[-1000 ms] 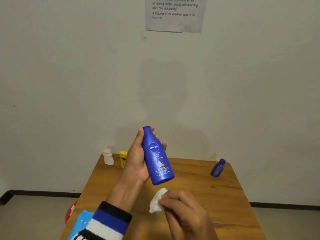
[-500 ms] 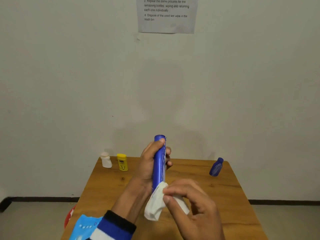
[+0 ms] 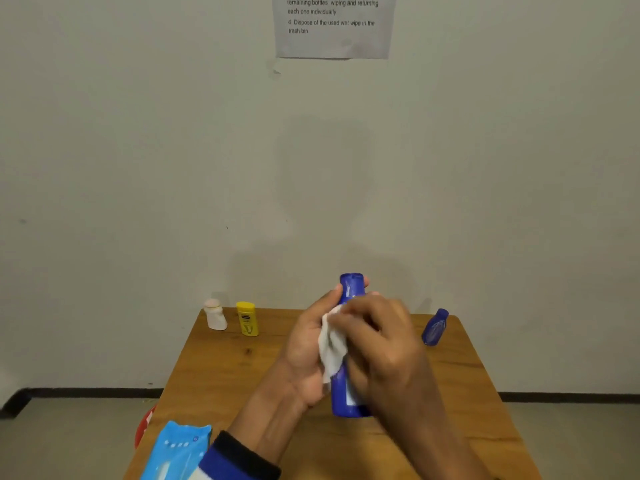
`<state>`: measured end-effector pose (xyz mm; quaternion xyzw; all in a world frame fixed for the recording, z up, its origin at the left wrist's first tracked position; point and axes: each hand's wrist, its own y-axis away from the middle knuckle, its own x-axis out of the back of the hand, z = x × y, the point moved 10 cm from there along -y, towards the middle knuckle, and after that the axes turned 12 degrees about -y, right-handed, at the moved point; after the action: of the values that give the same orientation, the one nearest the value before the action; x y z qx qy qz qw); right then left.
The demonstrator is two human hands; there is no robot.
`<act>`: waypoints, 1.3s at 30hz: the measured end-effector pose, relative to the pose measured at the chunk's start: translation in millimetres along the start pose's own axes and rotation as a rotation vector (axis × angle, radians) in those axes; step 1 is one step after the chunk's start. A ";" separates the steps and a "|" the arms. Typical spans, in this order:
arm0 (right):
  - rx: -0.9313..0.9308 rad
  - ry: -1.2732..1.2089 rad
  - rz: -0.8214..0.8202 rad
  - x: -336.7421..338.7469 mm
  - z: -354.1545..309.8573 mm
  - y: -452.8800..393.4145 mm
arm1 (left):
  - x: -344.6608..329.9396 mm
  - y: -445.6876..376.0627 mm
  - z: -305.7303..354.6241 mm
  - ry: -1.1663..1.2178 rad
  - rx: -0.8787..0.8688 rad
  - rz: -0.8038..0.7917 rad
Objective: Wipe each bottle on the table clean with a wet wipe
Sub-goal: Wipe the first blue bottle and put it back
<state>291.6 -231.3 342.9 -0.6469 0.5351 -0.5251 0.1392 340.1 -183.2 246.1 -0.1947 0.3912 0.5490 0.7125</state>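
My left hand (image 3: 304, 351) grips a tall dark blue lotion bottle (image 3: 346, 396) upright above the wooden table (image 3: 228, 372), cap up, its narrow edge turned toward me. My right hand (image 3: 381, 344) holds a crumpled white wet wipe (image 3: 331, 348) and presses it against the bottle's upper body, covering much of the label. A small white bottle (image 3: 215, 315) and a yellow bottle (image 3: 247, 319) stand at the table's far left corner. A small blue bottle (image 3: 434, 328) leans at the far right.
A light blue wet wipe pack (image 3: 176, 452) lies at the table's near left edge. Something red (image 3: 144, 424) shows on the floor below the left edge. A printed instruction sheet (image 3: 332, 26) hangs on the wall behind.
The left hand turned the bottle from label-facing to edge-on and lowered it. The right hand brought the wipe up from below the bottle and now rubs it against the upper body.
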 end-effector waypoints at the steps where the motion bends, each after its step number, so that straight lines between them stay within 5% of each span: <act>1: -0.009 0.025 0.023 4.3 6.3 -13.3 | -2.6 2.0 -8.4 -0.008 0.023 -0.002; 16: -0.072 -0.035 -0.117 -13.9 0.0 18.6 | 33.0 -3.6 21.2 0.018 -0.139 0.249; 22: -0.229 -0.023 0.045 6.0 27.4 -31.1 | 15.0 -0.7 1.0 0.008 -0.133 0.171; 30: -0.066 -0.242 -0.062 0.8 -14.9 40.8 | 32.4 4.3 42.0 -0.019 -0.220 0.152; 39: -0.159 -0.140 0.006 19.8 28.9 -42.1 | 16.2 6.6 19.6 -0.186 -0.218 0.178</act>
<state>336.0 -242.5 372.8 -0.6894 0.5660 -0.4341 0.1262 342.2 -157.0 246.7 -0.1839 0.2773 0.6647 0.6689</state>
